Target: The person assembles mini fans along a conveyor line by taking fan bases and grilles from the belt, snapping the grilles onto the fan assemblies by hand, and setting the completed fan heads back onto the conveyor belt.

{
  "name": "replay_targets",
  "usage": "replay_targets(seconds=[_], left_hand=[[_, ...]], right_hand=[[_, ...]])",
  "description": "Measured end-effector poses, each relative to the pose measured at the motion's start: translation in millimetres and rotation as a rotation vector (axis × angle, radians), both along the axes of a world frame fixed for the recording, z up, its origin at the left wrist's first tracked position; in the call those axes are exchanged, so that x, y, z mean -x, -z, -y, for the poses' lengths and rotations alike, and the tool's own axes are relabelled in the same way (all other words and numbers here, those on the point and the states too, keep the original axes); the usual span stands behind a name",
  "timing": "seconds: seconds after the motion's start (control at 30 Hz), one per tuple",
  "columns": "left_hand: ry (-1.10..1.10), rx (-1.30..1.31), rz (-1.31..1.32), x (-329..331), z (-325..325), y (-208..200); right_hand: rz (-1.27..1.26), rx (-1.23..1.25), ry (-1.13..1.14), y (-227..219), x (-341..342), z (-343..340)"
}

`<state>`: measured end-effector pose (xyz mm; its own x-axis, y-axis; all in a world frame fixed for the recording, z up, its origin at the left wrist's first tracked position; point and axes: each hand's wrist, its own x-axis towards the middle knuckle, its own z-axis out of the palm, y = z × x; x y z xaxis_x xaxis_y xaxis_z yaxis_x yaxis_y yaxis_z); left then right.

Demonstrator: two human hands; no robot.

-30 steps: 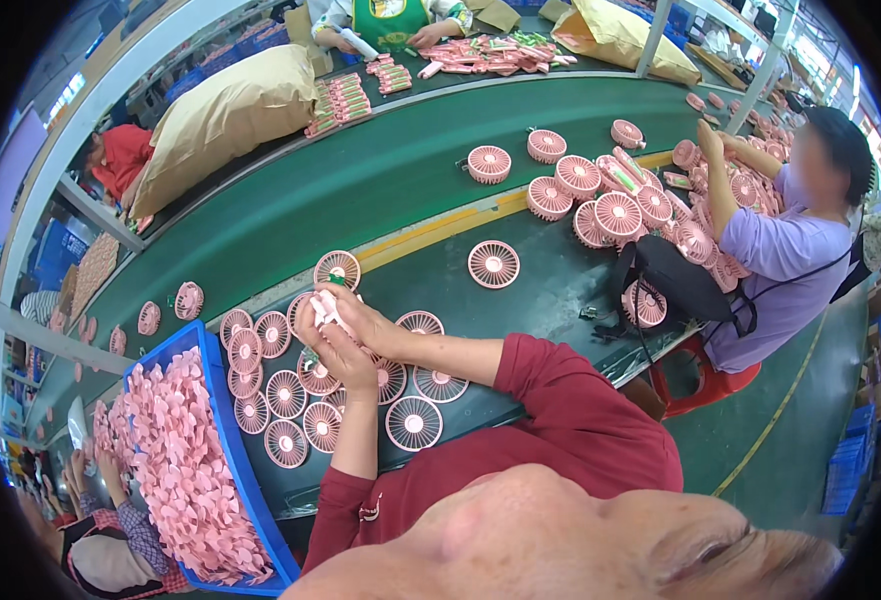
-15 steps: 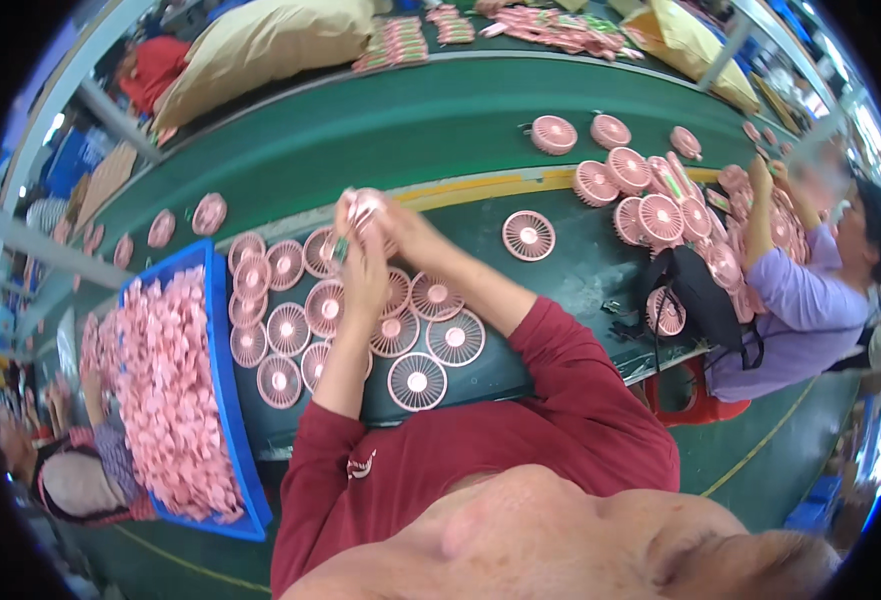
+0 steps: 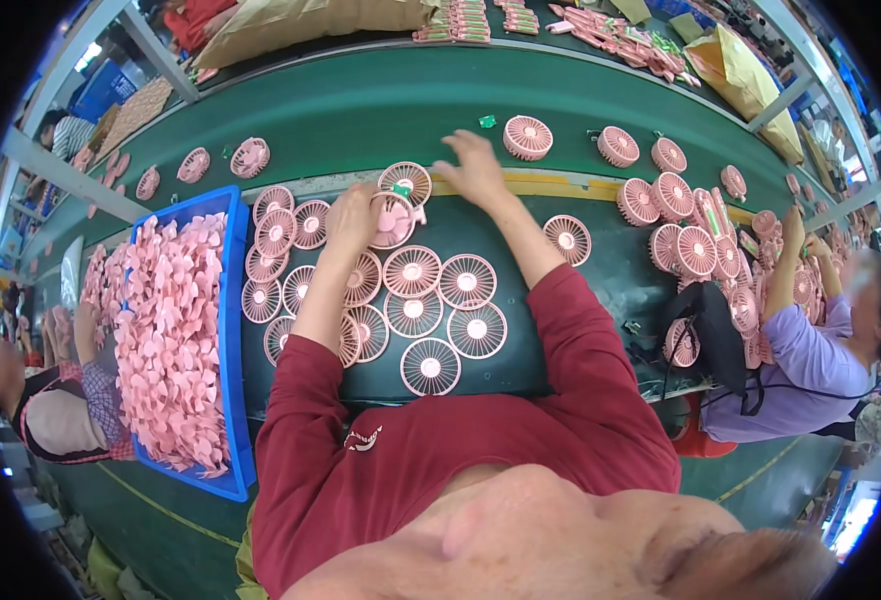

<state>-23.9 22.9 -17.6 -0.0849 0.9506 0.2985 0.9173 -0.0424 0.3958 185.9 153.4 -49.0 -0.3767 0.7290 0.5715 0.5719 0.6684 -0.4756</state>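
My left hand grips a round pink fan head by its left side, holding it over the bench. A small green circuit board shows at its upper rim. My right hand is apart from it, over the yellow-edged border of the belt, its fingers spread and nothing seen in them. Just behind the held piece, a pink fan grille sits at the belt's edge. Several more round grilles lie face up in front of me, some overlapping and partly hidden by my left forearm.
A blue bin heaped with pink fan blades stands at my left. Pink fan heads and a loose green board lie on the green conveyor. At right, a co-worker in purple sits beside piled fan parts and a black bag.
My hands were together around the pink piece. Now my right hand has let go and moved right toward the belt, while my left keeps hold of the piece. The view has shifted slightly.
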Motion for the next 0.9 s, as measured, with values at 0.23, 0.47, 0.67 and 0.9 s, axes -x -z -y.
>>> replay_targets(seconds=[0.23, 0.47, 0.67, 0.9], left_hand=[[-0.183, -0.112, 0.528, 27.8, 27.1, -17.2], [-0.134, -0.161, 1.684, 5.1, 33.6, 11.9], [0.091, -0.134, 1.910, -38.8, 33.7, 5.7], [0.101, -0.052, 1.966, -41.7, 45.1, -7.8]], right_hand=[[0.022, 0.252, -0.095, 3.7, 31.7, 7.6], [-0.647, 0.220, -0.215, -44.1, 36.2, 50.1], [-0.321, -0.012, -0.425, -57.6, 42.1, 106.7], [-0.190, -0.092, -0.589, -56.9, 36.7, 114.4]])
